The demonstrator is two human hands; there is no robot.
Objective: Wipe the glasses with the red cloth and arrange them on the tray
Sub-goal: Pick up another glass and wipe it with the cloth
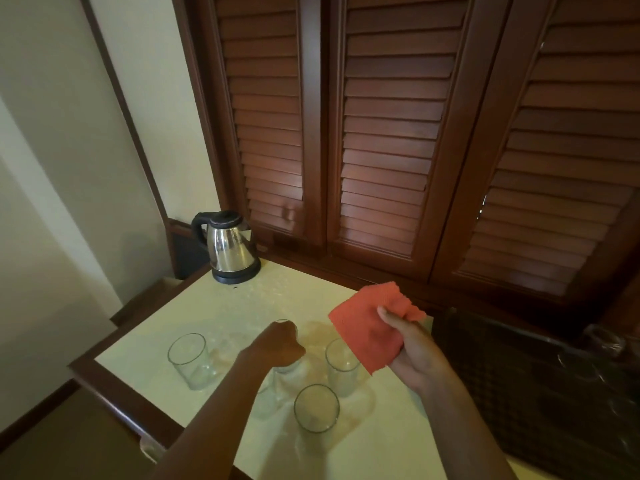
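Observation:
Several clear glasses stand on the pale tabletop [214, 306]. My left hand [280, 344] is wrapped around the middle glass [286, 367], whose rim peeks out behind my fingers. Other glasses stand at the left [188, 360], at the front [317, 408] and at the right [341, 367]. My right hand [412, 351] holds the red cloth [370, 327] up in the air above the right glass. A dark woven tray [519, 393] lies at the right, and something clear and shiny rests on its far right part.
A steel electric kettle [230, 247] with a black handle stands at the table's back left corner. Dark wooden louvred doors [388, 133] rise right behind the table. The table's wooden edge [114, 393] drops off at the left.

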